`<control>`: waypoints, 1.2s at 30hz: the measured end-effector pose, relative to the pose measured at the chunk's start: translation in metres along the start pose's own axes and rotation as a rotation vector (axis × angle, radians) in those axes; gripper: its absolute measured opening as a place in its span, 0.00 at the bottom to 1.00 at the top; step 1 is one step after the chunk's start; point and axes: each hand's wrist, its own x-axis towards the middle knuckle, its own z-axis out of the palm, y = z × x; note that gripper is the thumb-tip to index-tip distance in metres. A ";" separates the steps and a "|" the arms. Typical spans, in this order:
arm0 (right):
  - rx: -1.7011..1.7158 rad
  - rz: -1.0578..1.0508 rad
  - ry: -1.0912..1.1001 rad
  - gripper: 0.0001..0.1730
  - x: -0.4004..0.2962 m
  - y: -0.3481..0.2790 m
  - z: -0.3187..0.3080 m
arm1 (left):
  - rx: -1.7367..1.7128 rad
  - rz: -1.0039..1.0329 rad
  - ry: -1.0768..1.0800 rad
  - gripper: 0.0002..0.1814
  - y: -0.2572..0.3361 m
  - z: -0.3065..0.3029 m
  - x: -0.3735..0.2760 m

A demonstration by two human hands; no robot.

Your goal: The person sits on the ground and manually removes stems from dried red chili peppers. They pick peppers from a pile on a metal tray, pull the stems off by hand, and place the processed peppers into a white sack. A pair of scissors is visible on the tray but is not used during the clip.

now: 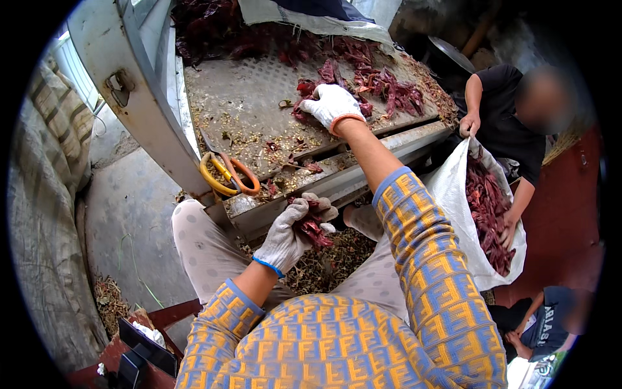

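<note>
My left hand [286, 238], in a white knit glove with a blue cuff, is closed around a few dried red chili peppers [313, 233] above my lap. My right hand [335, 104], gloved in white with an orange cuff, reaches out over a worn metal platform [233, 92]. Its fingers curl onto dark red dried peppers [301, 113] there; the fingertips are partly hidden. More dried peppers [396, 92] lie loose to the right of that hand. Scissors [228, 174] with yellow and orange handles rest at the platform's near left corner, among scattered seeds.
A person at right holds a white woven sack [452, 194] full of peppers, one hand inside. Another person sits at lower right. A rusty metal post [131, 92] rises at left. Plant debris [325, 265] lies between my knees. A larger pepper heap [214, 29] sits at the back.
</note>
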 end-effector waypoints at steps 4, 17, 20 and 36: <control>0.498 -0.021 0.059 0.20 0.008 0.021 0.004 | -0.003 -0.012 0.036 0.15 0.002 -0.001 0.000; 0.016 -0.275 0.013 0.33 -0.016 -0.001 0.013 | -0.002 0.027 0.056 0.18 -0.006 -0.011 -0.001; 0.168 -0.248 0.047 0.28 -0.017 -0.003 0.014 | -0.037 0.033 0.052 0.19 -0.003 -0.010 -0.003; 1.534 0.130 0.055 0.12 -0.128 0.056 -0.032 | -0.031 0.049 -0.023 0.24 -0.007 0.009 0.000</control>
